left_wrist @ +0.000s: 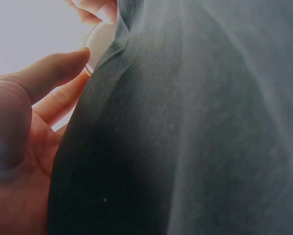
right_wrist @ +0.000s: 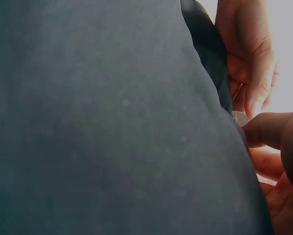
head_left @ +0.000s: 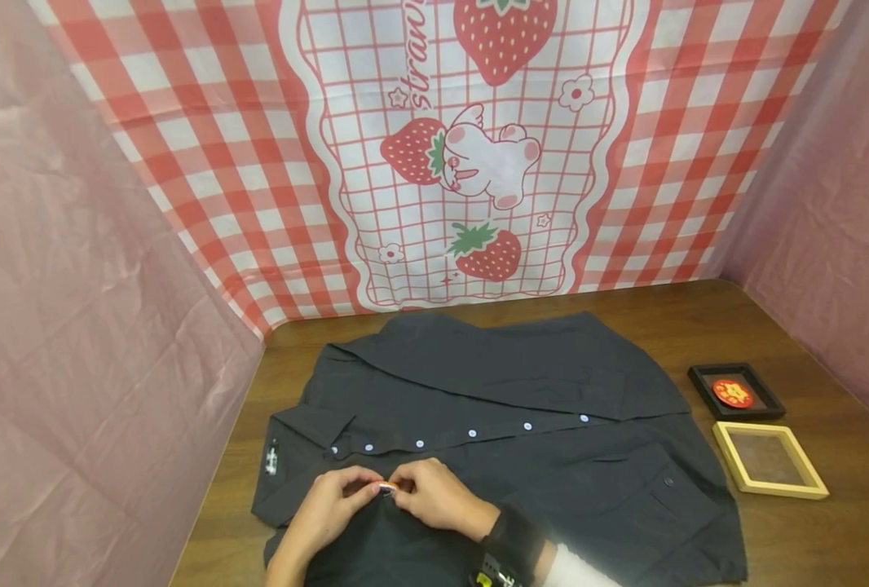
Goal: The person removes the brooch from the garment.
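A dark button-up shirt [head_left: 522,481] lies spread on the wooden table, its collar to the left. Over its near front, a small round badge [head_left: 386,487] with an orange rim is seen almost edge-on, against a lifted fold of cloth. My left hand [head_left: 328,509] pinches the badge between thumb and finger from the left. From the right, my right hand [head_left: 438,497] grips its other side. In the left wrist view the badge [left_wrist: 100,41] shows as a pale disc, partly covered by dark cloth. Cloth fills most of the right wrist view, hiding the badge's back.
At the right of the table [head_left: 845,538] lies a black frame [head_left: 765,399] holding a red and yellow round badge [head_left: 733,394]. A light yellow frame [head_left: 816,481] lies just nearer. A red checked strawberry cloth [head_left: 478,163] hangs behind, with pink curtains [head_left: 97,310] at the sides.
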`<state>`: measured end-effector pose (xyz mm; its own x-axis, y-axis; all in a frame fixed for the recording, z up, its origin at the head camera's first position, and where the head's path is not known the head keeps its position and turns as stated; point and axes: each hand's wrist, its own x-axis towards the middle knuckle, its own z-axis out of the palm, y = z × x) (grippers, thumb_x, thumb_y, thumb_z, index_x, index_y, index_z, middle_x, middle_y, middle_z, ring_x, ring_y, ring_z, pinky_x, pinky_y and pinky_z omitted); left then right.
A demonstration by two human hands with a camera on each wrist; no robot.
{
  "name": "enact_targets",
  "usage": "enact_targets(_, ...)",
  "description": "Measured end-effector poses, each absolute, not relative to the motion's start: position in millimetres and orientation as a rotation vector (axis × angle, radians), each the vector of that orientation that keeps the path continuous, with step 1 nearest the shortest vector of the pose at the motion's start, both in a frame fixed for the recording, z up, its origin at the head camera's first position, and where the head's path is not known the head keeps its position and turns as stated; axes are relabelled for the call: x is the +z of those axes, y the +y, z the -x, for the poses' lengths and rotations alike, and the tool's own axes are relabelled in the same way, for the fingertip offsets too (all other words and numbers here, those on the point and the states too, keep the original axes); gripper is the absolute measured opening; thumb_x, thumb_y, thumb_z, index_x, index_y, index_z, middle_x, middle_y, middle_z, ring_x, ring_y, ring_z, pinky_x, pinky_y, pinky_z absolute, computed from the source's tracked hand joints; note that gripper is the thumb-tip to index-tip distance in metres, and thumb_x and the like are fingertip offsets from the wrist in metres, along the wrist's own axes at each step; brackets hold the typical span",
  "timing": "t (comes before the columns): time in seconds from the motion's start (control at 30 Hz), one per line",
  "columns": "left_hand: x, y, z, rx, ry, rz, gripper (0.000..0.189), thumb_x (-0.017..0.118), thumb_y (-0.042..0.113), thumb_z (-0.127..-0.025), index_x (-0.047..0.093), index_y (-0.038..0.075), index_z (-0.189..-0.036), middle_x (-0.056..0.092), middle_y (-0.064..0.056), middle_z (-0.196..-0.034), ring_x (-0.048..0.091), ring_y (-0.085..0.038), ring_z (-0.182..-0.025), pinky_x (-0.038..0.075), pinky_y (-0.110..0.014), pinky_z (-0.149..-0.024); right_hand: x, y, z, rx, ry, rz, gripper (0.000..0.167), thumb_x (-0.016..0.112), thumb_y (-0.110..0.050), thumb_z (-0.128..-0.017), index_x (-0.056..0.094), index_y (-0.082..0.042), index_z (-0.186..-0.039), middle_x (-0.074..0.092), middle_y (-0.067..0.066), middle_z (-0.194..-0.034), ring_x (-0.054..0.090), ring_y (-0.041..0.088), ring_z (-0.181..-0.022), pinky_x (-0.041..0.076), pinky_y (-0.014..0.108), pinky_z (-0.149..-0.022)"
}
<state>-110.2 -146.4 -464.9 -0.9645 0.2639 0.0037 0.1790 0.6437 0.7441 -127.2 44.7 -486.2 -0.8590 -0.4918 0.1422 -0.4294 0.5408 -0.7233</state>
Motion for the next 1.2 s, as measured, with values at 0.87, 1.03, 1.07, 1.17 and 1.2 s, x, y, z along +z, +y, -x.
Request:
enact_targets(0.87,-463.9,-134.1,113.4,1.284,2.828,-0.336,0.011,0.069,0.017,-0.089,0.075,0.011,-0.096,0.076,-0.001,-0.096,0.070,-0.011,-0.089,0.055,-0.021,-0.074,-488.8,53.4,132.3,-1.390,2.703,0.730,0.010,0.070,-0.022,-0.088,0.074,-0.012,-0.086,0.064,-0.008,-0.068,0.047,-0.008,-0.059,0.041,0.012,-0.056)
enact_targets(1.03,-463.1,-132.5,113.6,1.320,2.825,-0.297,0.011,0.069,0.015,-0.089,0.075,0.010,-0.097,0.076,-0.003,-0.096,0.071,-0.016,-0.090,0.055,-0.021,-0.074,-487.8,53.1,132.0,-1.446,2.676,0.703,0.012,0.074,-0.024,-0.085,0.073,-0.012,-0.086,0.062,-0.007,-0.069,0.046,-0.008,-0.059,0.041,0.013,-0.055)
enact_targets(1.07,-463.0,-132.3,113.5,1.322,2.825,-0.290,0.012,0.069,0.015,-0.089,0.075,0.010,-0.097,0.076,-0.003,-0.096,0.071,-0.016,-0.090,0.055,-0.020,-0.074,-487.7,53.1,131.8,-1.457,2.671,0.699,0.012,0.074,-0.023,-0.085,0.073,-0.012,-0.086,0.062,-0.006,-0.069,0.046,-0.008,-0.059,0.041,0.013,-0.055)
enact_targets(1.17,-463.0,-131.9,113.5,1.332,2.821,-0.274,0.012,0.069,0.015,-0.089,0.075,0.009,-0.097,0.076,-0.004,-0.096,0.072,-0.017,-0.090,0.055,-0.020,-0.074,-487.8,53.2,131.7,-1.480,2.660,0.692,0.012,0.074,-0.023,-0.085,0.073,-0.011,-0.085,0.062,-0.005,-0.069,0.046,-0.008,-0.058,0.041,0.013,-0.054)
enact_targets(1.2,-463.1,-131.8,113.4,1.335,2.820,-0.272,0.012,0.069,0.015,-0.089,0.075,0.009,-0.097,0.076,-0.004,-0.096,0.072,-0.018,-0.090,0.055,-0.020,-0.074,-488.0,53.2,131.7,-1.485,2.655,0.690,0.012,0.075,-0.023,-0.084,0.073,-0.011,-0.085,0.062,-0.005,-0.069,0.046,-0.008,-0.058,0.041,0.013,-0.054)
